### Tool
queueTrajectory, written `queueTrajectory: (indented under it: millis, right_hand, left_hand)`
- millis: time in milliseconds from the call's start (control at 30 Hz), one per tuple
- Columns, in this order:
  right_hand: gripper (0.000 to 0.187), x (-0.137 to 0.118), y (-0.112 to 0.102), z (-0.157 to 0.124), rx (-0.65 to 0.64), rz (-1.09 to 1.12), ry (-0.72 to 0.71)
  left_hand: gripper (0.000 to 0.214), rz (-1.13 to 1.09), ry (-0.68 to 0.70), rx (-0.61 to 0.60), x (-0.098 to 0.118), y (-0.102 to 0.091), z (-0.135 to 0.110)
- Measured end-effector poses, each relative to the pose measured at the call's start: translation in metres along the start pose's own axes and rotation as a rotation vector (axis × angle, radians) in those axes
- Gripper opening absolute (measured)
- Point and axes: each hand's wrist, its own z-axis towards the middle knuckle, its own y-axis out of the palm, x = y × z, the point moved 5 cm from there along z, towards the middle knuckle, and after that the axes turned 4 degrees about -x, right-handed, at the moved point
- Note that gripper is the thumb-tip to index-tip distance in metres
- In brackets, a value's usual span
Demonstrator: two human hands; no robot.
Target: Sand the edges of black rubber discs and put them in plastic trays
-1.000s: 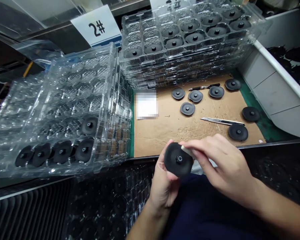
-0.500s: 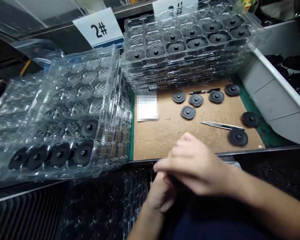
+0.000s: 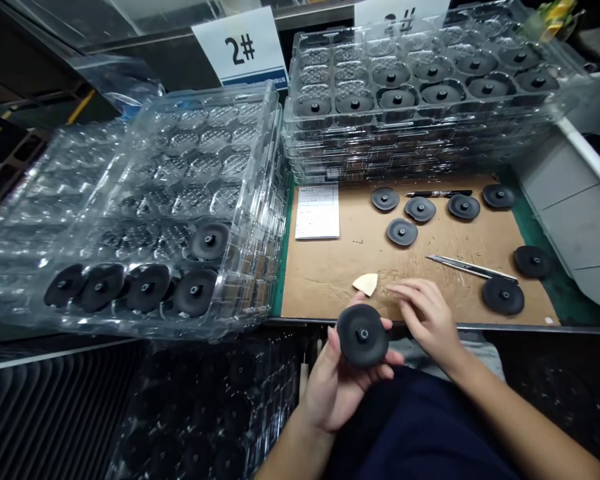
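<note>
My left hand (image 3: 337,393) cradles a black rubber disc (image 3: 363,335) with a small central hub, fingers behind it and thumb at its edge. My right hand (image 3: 425,315) is open just to the right of the disc, holding nothing, its fingertips over the cardboard sheet (image 3: 330,283). A small cream triangular scrap (image 3: 365,284) lies on the cardboard just above the disc, apart from both hands. Several similar black discs (image 3: 401,231) lie further back on the sheet.
A utility knife (image 3: 473,268) and a pen (image 3: 439,193) lie on the cardboard beside a paper sheet (image 3: 317,212). Stacked transparent trays (image 3: 420,100) stand behind it. A tilted transparent tray (image 3: 180,200) holding several discs is at left. A "2#" sign (image 3: 240,43) stands behind.
My right hand held a whitish piece against the disc earlier. That hand has opened and moved right, and a cream scrap now lies on the cardboard. The view has shifted slightly.
</note>
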Motion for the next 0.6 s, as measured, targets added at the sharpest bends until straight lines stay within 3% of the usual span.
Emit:
queueTrajectory:
  millis: [200,333,400,500,600]
  right_hand:
    - [0.041,-0.012,-0.007,-0.033,0.052,-0.037,-0.022]
    - [0.041,-0.022,-0.018,-0.019,-0.057,-0.074,-0.213]
    - [0.034,-0.031,-0.028,-0.006,-0.158,-0.112,-0.366]
    - [0.028,-0.046,-0.040,0.010,-0.256,-0.097,-0.523]
    - [0.020,-0.054,-0.035,0.018,-0.277,0.092,-0.400]
  left_hand:
    - [0.098,0.967,0.452,0.050,0.016,-0.011,0.014]
    - [0.096,1.138,0.594,-0.012,0.017,-0.005,0.010]
    - [0.090,1.079,0.526,0.028,0.018,-0.004,0.007]
    - [0.062,0.861,0.252,0.119,0.014,-0.011,0.009]
    - [0.044,0.736,0.091,0.186,0.006,-0.021,0.006]
